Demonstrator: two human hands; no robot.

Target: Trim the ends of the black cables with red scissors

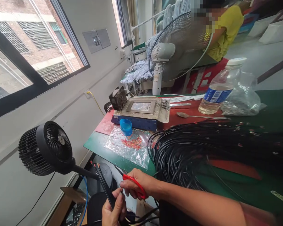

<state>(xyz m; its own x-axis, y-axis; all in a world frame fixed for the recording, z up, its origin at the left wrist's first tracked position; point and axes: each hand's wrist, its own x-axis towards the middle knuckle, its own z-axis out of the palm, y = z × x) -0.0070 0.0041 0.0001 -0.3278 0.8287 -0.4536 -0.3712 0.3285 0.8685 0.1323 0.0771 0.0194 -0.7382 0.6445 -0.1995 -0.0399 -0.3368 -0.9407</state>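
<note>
Head view shows the left hand closed around a bundle of thin black cables, low in front of the table; the cables' red and yellow wire ends point up and away. The right hand grips red-handled scissors, fingers curled about the loops and blades pointing away to the left. Its fingertips meet the left hand's, or nearly; whatever is pinched there is too small to tell.

On the table, a large heap of black cables lies beside the right forearm. Red and yellow clippings are scattered on a clear plastic bag, near a blue cup. Behind stands a solder pot, with a spoon and a labelled bottle to its right. A black fan stands at left; beyond a larger white fan is a person in yellow.
</note>
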